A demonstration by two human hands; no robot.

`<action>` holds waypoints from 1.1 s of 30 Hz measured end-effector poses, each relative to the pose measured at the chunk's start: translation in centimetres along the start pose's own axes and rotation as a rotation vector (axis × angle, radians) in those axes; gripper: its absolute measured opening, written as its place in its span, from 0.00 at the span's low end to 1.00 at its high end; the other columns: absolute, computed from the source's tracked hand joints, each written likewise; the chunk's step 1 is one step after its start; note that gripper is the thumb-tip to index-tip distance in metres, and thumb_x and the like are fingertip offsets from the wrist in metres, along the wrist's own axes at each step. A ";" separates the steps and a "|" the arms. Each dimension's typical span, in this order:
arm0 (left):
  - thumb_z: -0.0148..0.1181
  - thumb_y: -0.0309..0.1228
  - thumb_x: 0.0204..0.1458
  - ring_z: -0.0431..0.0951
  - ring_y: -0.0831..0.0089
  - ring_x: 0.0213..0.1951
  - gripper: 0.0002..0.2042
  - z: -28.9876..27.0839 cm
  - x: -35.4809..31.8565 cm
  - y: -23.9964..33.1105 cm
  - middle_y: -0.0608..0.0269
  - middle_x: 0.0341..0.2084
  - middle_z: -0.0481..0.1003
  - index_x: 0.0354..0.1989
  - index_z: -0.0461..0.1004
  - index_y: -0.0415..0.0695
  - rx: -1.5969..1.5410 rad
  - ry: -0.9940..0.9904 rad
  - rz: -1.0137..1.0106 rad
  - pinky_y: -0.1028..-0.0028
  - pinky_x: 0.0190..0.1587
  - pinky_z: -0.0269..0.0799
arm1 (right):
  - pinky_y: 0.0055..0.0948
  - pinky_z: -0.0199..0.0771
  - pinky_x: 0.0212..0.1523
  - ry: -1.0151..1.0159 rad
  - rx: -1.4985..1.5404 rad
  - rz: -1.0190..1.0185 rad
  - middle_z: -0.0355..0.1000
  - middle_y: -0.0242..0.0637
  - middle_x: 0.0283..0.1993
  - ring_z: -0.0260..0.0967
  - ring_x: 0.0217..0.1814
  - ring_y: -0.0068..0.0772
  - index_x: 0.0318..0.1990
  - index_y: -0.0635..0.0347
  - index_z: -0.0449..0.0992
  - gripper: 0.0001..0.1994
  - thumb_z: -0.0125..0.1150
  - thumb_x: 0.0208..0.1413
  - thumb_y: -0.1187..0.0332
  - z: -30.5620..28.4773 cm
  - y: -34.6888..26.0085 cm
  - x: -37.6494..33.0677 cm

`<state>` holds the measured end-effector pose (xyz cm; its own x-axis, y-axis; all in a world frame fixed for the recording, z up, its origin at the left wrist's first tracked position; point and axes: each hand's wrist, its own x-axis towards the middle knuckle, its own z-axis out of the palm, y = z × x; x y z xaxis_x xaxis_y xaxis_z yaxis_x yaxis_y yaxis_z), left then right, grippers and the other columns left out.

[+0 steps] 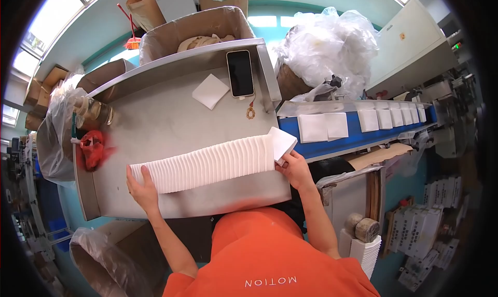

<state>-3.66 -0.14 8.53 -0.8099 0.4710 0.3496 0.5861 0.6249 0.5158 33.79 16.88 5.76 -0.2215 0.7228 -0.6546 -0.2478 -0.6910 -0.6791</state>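
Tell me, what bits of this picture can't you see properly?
- Left hand: its palm is hidden, pressed against the end of the long row of white napkins.
- Right hand: its fingertips are tucked behind the row's other end.
- Cardboard box: its walls hide most of what is inside.
- Stack of white packs: too small and bent by the lens near the rim.
- Phone: its screen is dark.

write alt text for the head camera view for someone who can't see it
Seen from above, a person in an orange shirt presses a long row of white folded napkins between the left hand and right hand on a steel table. A phone and one loose napkin lie farther back; more napkins ride a blue conveyor belt on the right.
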 end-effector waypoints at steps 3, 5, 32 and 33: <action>0.56 0.43 0.58 0.69 0.47 0.54 0.27 0.0 0.1 0.4 0.43 0.52 0.70 0.61 0.64 0.39 0.004 -0.010 -0.011 0.59 0.58 0.62 | 0.32 0.70 0.53 0.003 0.205 -0.043 0.72 0.37 0.48 0.70 0.51 0.31 0.53 0.61 0.69 0.15 0.51 0.62 0.66 0.0 0.8 0.3; 0.56 0.43 0.58 0.68 0.47 0.54 0.27 -0.3 -0.1 0.3 0.43 0.52 0.70 0.61 0.63 0.40 0.012 -0.014 -0.022 0.59 0.58 0.62 | 0.32 0.69 0.53 -0.026 0.315 -0.140 0.71 0.39 0.50 0.70 0.52 0.32 0.56 0.62 0.66 0.18 0.49 0.65 0.60 0.3 0.3 0.2; 0.56 0.43 0.58 0.68 0.47 0.55 0.27 0.5 -0.5 2.1 0.43 0.52 0.69 0.61 0.63 0.40 -0.014 -0.047 -0.050 0.58 0.58 0.62 | 0.22 0.67 0.29 -0.120 -0.115 0.164 0.74 0.31 0.35 0.72 0.35 0.23 0.48 0.59 0.73 0.13 0.55 0.62 0.62 0.7 0.6 -2.1; 0.56 0.43 0.58 0.67 0.47 0.55 0.27 0.6 -0.5 2.2 0.43 0.52 0.69 0.61 0.63 0.40 -0.018 -0.057 -0.055 0.59 0.58 0.61 | 0.23 0.71 0.31 -0.103 -0.134 0.125 0.74 0.35 0.38 0.73 0.38 0.28 0.48 0.61 0.72 0.13 0.56 0.62 0.63 -0.7 0.9 -1.8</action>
<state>-1.97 1.39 9.05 -0.8376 0.4714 0.2761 0.5402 0.6395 0.5470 34.58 14.93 6.10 -0.3399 0.6237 -0.7039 -0.0858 -0.7659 -0.6372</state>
